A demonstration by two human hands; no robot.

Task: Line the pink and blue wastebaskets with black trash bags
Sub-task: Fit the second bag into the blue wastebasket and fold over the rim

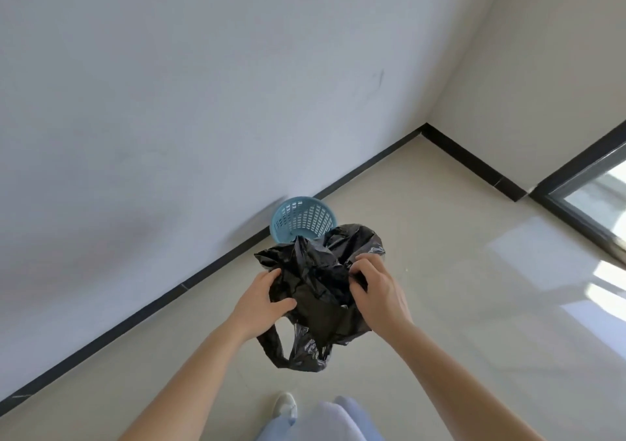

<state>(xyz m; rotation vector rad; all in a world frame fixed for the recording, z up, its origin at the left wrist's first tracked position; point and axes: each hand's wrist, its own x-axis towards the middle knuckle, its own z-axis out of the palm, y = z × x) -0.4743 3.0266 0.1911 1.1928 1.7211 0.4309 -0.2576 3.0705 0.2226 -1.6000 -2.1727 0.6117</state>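
Both hands grip a crumpled black trash bag (318, 291) in mid-air: left hand (262, 300) fingers closed on its 9 o'clock edge, right hand (379, 291) at 3 o'clock. Blue wastebasket (302, 218) stands unlined on the floor at 12 o'clock by the wall. Pink one not in view. Lining looks barely started.

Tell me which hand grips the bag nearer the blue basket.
The right hand: it pinches the black bag higher up, closer to the blue wastebasket than the left hand.
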